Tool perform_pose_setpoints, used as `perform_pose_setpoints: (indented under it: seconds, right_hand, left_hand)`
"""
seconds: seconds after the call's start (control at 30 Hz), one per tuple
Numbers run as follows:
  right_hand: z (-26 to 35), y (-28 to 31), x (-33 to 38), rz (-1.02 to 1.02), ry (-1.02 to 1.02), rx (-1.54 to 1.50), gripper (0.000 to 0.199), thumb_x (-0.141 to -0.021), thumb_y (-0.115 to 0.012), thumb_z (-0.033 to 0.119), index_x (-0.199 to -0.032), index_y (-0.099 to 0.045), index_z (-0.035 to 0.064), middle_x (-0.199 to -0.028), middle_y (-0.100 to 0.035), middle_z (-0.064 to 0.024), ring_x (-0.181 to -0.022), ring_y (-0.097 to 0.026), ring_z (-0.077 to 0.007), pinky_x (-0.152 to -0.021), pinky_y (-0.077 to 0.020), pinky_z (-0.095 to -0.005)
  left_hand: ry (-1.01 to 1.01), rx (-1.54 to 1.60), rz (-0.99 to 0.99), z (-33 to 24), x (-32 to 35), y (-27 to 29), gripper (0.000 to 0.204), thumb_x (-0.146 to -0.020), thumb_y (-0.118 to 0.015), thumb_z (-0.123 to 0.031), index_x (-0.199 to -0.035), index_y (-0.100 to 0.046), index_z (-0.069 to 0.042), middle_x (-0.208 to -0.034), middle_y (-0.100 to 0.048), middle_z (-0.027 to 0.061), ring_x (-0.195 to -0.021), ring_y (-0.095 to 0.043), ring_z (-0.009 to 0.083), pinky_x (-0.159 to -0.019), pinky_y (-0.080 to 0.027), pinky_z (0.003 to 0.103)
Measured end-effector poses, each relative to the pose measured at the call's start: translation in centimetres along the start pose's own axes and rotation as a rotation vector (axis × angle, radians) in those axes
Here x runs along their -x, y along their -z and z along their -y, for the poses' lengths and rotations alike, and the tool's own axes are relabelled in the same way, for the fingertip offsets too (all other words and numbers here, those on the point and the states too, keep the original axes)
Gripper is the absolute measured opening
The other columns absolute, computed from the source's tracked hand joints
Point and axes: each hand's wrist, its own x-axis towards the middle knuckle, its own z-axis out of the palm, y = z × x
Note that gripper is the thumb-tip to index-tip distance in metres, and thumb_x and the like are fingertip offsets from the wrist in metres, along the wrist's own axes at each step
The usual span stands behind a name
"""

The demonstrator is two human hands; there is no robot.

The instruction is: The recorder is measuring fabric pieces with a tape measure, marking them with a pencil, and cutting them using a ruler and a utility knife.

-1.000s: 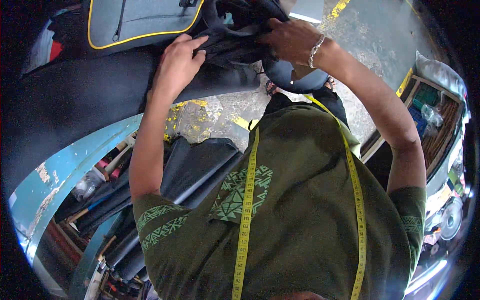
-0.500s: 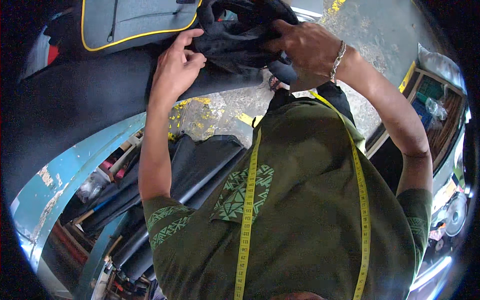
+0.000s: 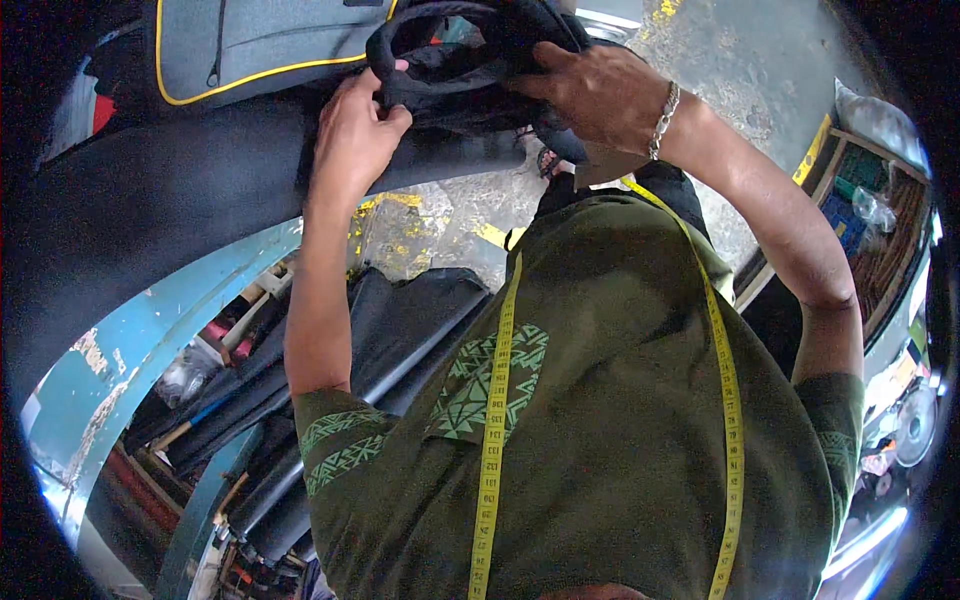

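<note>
A black fabric piece [image 3: 460, 95], which looks like a bag with a round open mouth, is held up at the table's edge. My left hand [image 3: 362, 130] pinches the left side of its rim between thumb and fingers. On its other side my right hand [image 3: 600, 100], with a chain bracelet at the wrist, is closed on the black fabric; folds hide some of those fingertips. Below my right palm shows a flat brownish-grey patch I cannot make out. Beyond my left hand lies a grey fabric panel [image 3: 285, 45] with yellow piping and a dark zip.
Dark cloth covers the table [image 3: 180, 190], whose blue edge [image 3: 150, 320] has chipped paint. Beneath it are dark material rolls [image 3: 400, 310]. A yellow tape measure [image 3: 492, 450] hangs over my green shirt. At right stands a crate [image 3: 870, 220] with plastic bags.
The black fabric has been spread, so its round mouth now shows wider. My left hand has closed on the rim; my right hand has shifted slightly left.
</note>
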Motion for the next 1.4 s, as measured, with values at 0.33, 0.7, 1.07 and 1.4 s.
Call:
perform_pose_setpoints:
  seconds: [0.33,0.7,1.07,1.4]
  right_hand:
    - [0.0,-0.3,-0.3,0.116,-0.058,-0.052,0.032,-0.083,-0.062,0.016,-0.115,-0.064,0.0145,-0.117,-0.061,-0.0173,-0.09,-0.07,-0.0358,-0.077,-0.0591,-0.0455]
    - [-0.3,-3.1,-0.4,0.034,-0.068,-0.1,0.026,-0.089,-0.059,0.013,-0.113,-0.067,0.0206,-0.114,-0.058,-0.0126,-0.083,-0.068,-0.0345,-0.076,-0.0561,-0.0459]
    - [0.2,-0.6,4.4,-0.308,-0.37,-0.487,0.037,-0.093,-0.067,0.042,-0.1,-0.076,0.0069,-0.098,-0.072,-0.0112,-0.085,-0.069,-0.0248,-0.077,-0.0547,-0.0355]
    - [2.1,-2.2,17.7,-0.103,-0.935,-0.904,0.051,-0.085,-0.078,0.048,-0.072,-0.061,0.0012,-0.063,-0.042,-0.0017,-0.063,-0.037,-0.0103,-0.055,-0.0347,-0.0318]
  left_hand:
    - [-0.015,-0.086,-0.13,1.0,0.0,-0.9,0.04,-0.083,-0.066,-0.014,-0.123,-0.067,-0.011,-0.089,-0.066,0.0176,-0.076,-0.063,0.0301,-0.074,-0.05,0.04]
    - [-0.204,-0.18,-0.27,0.9,0.0,-2.8,0.045,-0.078,-0.079,-0.018,-0.121,-0.07,-0.011,-0.108,-0.065,0.0204,-0.084,-0.065,0.037,-0.08,-0.051,0.043]
    - [-0.134,-0.12,-0.259,1.9,0.0,-3.5,0.035,-0.082,-0.076,-0.019,-0.11,-0.067,0.001,-0.116,-0.062,0.0192,-0.11,-0.059,0.0383,-0.096,-0.048,0.044]
    - [-0.193,-0.185,-0.31,2.4,0.6,-4.9,0.053,-0.089,-0.074,-0.03,-0.136,-0.061,-0.009,-0.117,-0.058,0.0184,-0.08,-0.059,0.0281,-0.08,-0.05,0.038]
